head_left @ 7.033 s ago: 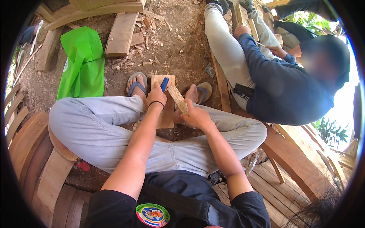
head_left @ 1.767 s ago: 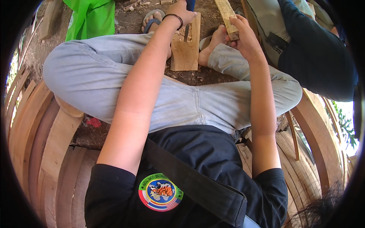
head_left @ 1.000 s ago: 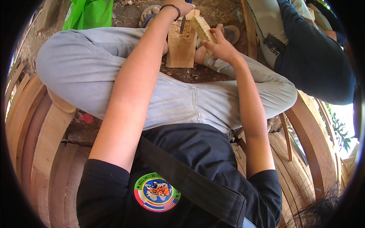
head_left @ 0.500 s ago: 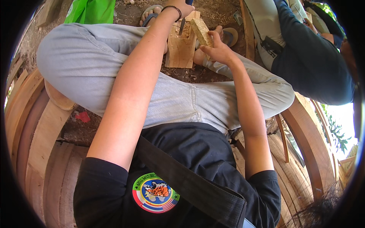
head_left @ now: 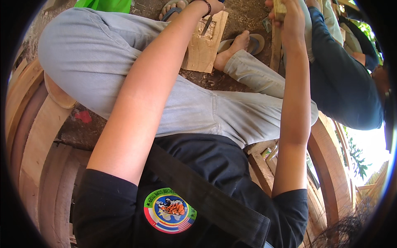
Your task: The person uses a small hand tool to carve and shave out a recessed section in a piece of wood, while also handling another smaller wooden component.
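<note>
At the top edge, my left hand [head_left: 211, 5] is wrapped around the dark blue handle of a chisel, partly cut off by the frame. The chisel's blade [head_left: 206, 25] points down into a squarish recess in a flat wooden board [head_left: 198, 58]. Wood chips lie in that recess. Up and to the right, my right hand [head_left: 292, 22] grips a rough, pale wooden block [head_left: 280, 11], raised away from the chisel; the block's upper end is out of view.
My bare foot [head_left: 236, 50] rests beside the board, near a sandal [head_left: 257, 43]. A co-worker's dark-clothed leg [head_left: 345, 78] is close on the right. Curved timber pieces [head_left: 331, 161] stand at both sides. A green bag [head_left: 109, 5] lies at upper left.
My right hand has swung up and to the right with the wooden block, away from the board. My left hand stays on the chisel. The board appears slightly tilted compared with before.
</note>
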A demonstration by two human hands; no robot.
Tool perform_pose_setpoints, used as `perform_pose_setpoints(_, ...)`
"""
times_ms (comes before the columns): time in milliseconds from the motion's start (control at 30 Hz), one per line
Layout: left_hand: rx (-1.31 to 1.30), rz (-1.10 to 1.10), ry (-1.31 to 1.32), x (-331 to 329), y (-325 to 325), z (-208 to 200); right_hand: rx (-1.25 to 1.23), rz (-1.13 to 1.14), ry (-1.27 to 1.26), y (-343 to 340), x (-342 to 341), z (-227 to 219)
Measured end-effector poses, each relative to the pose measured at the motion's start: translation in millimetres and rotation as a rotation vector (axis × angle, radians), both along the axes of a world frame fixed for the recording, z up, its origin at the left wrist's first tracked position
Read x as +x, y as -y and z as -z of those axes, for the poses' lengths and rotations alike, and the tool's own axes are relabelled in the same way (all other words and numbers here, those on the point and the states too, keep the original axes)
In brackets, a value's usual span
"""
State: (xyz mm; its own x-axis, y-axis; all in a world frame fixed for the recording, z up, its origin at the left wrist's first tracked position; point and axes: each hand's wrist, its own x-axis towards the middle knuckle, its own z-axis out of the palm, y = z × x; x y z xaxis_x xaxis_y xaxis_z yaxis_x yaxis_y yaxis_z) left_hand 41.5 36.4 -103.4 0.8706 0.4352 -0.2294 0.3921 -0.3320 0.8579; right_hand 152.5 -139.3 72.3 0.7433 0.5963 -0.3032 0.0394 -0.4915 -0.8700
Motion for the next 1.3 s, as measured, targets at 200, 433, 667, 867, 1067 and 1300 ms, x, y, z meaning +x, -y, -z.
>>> perform_pose_setpoints(200, 0.108, 0.031, -0.186, -2, -4, -15, -0.262, -0.657, 0.289, -35, 29, 2)
perform_pose_setpoints(433, 0.231, 0.056, -0.228, 19, 17, 10, -0.485, -0.806, 0.461, -63, 22, -26)
perform_pose_setpoints(667, 0.038, 0.081, -0.17, 31, 0, 41, -0.34, -0.556, 0.226, -76, 31, -13)
perform_pose_setpoints(867, 0.044, 0.011, -0.245, 39, -16, 70, -0.208, -0.398, 0.004, -96, 83, -5)
perform_pose_setpoints(1067, -0.17, 0.067, -0.283, 41, -22, 63, -0.139, -0.382, 0.411, -97, 89, 77)
perform_pose_setpoints(1300, -0.195, -0.05, -0.288, 28, -24, 75, -0.156, -0.352, 0.148, -112, 124, 138)
